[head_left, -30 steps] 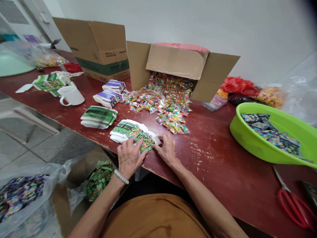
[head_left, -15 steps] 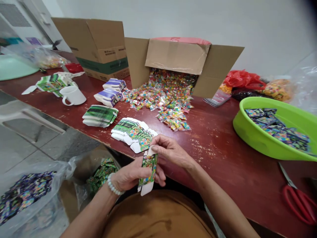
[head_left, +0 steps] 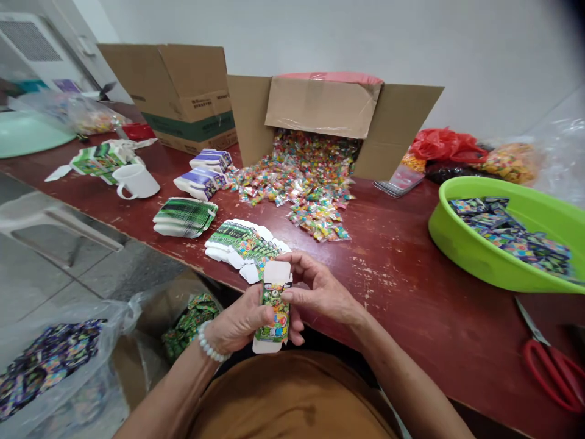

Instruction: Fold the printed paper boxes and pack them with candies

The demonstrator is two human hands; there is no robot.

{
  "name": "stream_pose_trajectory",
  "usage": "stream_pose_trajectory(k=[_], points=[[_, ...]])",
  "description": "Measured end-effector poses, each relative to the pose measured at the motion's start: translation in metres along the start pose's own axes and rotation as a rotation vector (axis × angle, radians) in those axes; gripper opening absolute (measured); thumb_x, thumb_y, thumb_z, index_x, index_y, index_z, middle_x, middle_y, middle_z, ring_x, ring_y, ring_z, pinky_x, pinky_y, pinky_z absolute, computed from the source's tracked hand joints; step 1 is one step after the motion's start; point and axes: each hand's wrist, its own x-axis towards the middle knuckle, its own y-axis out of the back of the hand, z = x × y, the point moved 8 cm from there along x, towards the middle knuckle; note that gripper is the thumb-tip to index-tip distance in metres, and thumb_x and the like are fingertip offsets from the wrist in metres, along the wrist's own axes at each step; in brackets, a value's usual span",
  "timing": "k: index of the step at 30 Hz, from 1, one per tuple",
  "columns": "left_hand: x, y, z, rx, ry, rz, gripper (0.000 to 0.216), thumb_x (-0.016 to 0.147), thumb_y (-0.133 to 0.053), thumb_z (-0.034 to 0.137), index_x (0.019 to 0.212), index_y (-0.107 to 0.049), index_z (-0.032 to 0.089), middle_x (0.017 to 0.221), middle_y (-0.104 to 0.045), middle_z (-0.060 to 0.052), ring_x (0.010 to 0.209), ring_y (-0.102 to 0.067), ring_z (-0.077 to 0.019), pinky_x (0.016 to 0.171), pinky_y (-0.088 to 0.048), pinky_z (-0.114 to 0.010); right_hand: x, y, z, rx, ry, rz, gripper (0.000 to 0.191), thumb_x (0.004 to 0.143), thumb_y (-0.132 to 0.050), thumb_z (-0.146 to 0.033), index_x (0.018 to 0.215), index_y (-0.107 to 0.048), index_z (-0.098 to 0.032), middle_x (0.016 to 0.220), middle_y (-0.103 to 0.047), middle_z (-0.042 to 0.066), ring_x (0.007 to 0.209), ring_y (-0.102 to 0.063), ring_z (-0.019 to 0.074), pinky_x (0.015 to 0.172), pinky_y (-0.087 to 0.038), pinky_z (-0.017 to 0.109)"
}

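Note:
A small green printed carton (head_left: 275, 311) is held upright in front of my body, its white flaps standing out at top and bottom. My left hand (head_left: 249, 320), with a beaded bracelet at the wrist, is closed around the carton's lower left side. My right hand (head_left: 320, 292) grips its upper right edge, thumb on the front face; some of its fingers are hidden behind. Just beyond the carton, a fanned row of flat green cartons (head_left: 242, 244) lies on the red table (head_left: 393, 268). Another stack of green cartons (head_left: 185, 216) sits to its left.
Small wrapped candies (head_left: 315, 201) spill from an open cardboard box (head_left: 320, 113). On the right stand a lime-green basin (head_left: 475, 262) of dark packets and red-handled scissors (head_left: 548, 372). A white mug (head_left: 139, 181) and purple cartons (head_left: 201, 180) are left. Below, a plastic bag (head_left: 91, 390) holds packets.
The carton has turned so its printed front faces me and its top flap stands up. My right hand has shifted from the top flap down to the carton's right side.

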Motion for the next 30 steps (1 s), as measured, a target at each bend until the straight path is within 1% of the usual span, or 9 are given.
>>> stream_pose_trajectory(k=[2, 5, 7, 10, 12, 16, 20, 28, 30], points=[[0.002, 0.007, -0.003, 0.029, 0.002, 0.107, 0.044, 0.067, -0.084, 0.046, 0.093, -0.065, 0.015, 0.074, -0.074, -0.008, 0.062, -0.073, -0.0233, 0.058, -0.057, -0.029, -0.002, 0.0, 0.0, 0.032, -0.006, 0.021, 0.056, 0.075, -0.077, -0.035, 0.123, -0.052, -0.024, 0.102, -0.068, 0.004, 0.054, -0.061, 0.0084, 0.047, -0.052, 0.021], [0.006, 0.018, -0.003, 0.116, -0.039, 0.281, 0.031, 0.077, -0.077, 0.039, 0.09, -0.066, 0.014, 0.071, -0.072, -0.007, 0.057, -0.07, -0.0201, 0.056, -0.056, -0.029, -0.003, 0.002, 0.006, 0.049, -0.058, 0.095, 0.034, 0.079, -0.073, -0.038, 0.104, -0.059, -0.02, 0.075, -0.066, -0.002, 0.043, -0.056, 0.009, 0.041, -0.048, 0.022], [0.008, 0.021, 0.003, 0.217, -0.103, 0.336, 0.028, 0.08, -0.075, 0.038, 0.087, -0.067, 0.012, 0.074, -0.072, -0.007, 0.062, -0.07, -0.0191, 0.061, -0.056, -0.029, -0.002, 0.01, 0.01, -0.017, -0.064, 0.207, 0.025, 0.078, -0.072, -0.04, 0.087, -0.062, -0.018, 0.062, -0.061, -0.004, 0.043, -0.055, 0.0105, 0.043, -0.047, 0.023], [0.008, 0.022, 0.015, 0.362, -0.236, 0.41, 0.028, 0.079, -0.075, 0.033, 0.097, -0.068, 0.014, 0.09, -0.074, -0.007, 0.083, -0.069, -0.0204, 0.075, -0.055, -0.028, -0.003, 0.026, 0.004, -0.222, 0.012, 0.405, 0.022, 0.076, -0.072, -0.037, 0.075, -0.064, -0.017, 0.066, -0.064, 0.0, 0.057, -0.058, 0.0122, 0.054, -0.048, 0.025], [0.002, 0.027, 0.022, 0.395, -0.33, 0.504, 0.042, 0.076, -0.078, 0.03, 0.113, -0.061, 0.019, 0.1, -0.073, -0.006, 0.091, -0.069, -0.0205, 0.08, -0.055, -0.028, -0.004, 0.033, 0.0, -0.327, 0.052, 0.471, 0.019, 0.078, -0.07, -0.035, 0.077, -0.065, -0.017, 0.073, -0.066, 0.001, 0.064, -0.058, 0.0128, 0.06, -0.048, 0.025], [-0.012, 0.031, 0.026, 0.503, -0.466, 0.646, 0.063, 0.075, -0.078, 0.026, 0.129, -0.044, 0.025, 0.096, -0.072, -0.002, 0.081, -0.071, -0.0172, 0.076, -0.056, -0.028, -0.005, 0.038, 0.0, -0.327, 0.116, 0.524, 0.031, 0.077, -0.071, -0.033, 0.103, -0.059, -0.02, 0.078, -0.064, -0.002, 0.069, -0.059, 0.0133, 0.065, -0.047, 0.026], [-0.014, 0.03, 0.023, 0.572, -0.48, 0.65, 0.058, 0.081, -0.071, 0.03, 0.133, -0.048, 0.023, 0.1, -0.072, -0.004, 0.084, -0.07, -0.0171, 0.076, -0.056, -0.027, -0.005, 0.033, 0.006, -0.187, 0.166, 0.518, 0.028, 0.078, -0.071, -0.035, 0.099, -0.059, -0.021, 0.078, -0.062, -0.003, 0.07, -0.057, 0.0124, 0.068, -0.047, 0.025], [-0.007, 0.039, 0.022, 0.459, -0.364, 0.539, 0.023, 0.084, -0.068, 0.035, 0.099, -0.064, 0.018, 0.089, -0.071, -0.002, 0.08, -0.064, -0.0143, 0.073, -0.052, -0.024, 0.0, 0.037, 0.01, -0.236, 0.058, 0.396, 0.026, 0.078, -0.072, -0.041, 0.07, -0.065, -0.017, 0.073, -0.064, -0.001, 0.069, -0.055, 0.0127, 0.071, -0.044, 0.027], [-0.006, 0.038, 0.026, 0.503, -0.377, 0.521, 0.019, 0.085, -0.067, 0.034, 0.095, -0.066, 0.018, 0.09, -0.07, -0.002, 0.082, -0.062, -0.0139, 0.076, -0.05, -0.023, 0.003, 0.041, 0.013, -0.165, 0.028, 0.367, 0.025, 0.071, -0.079, -0.038, 0.076, -0.065, -0.018, 0.071, -0.062, -0.003, 0.066, -0.055, 0.0115, 0.068, -0.045, 0.026]])
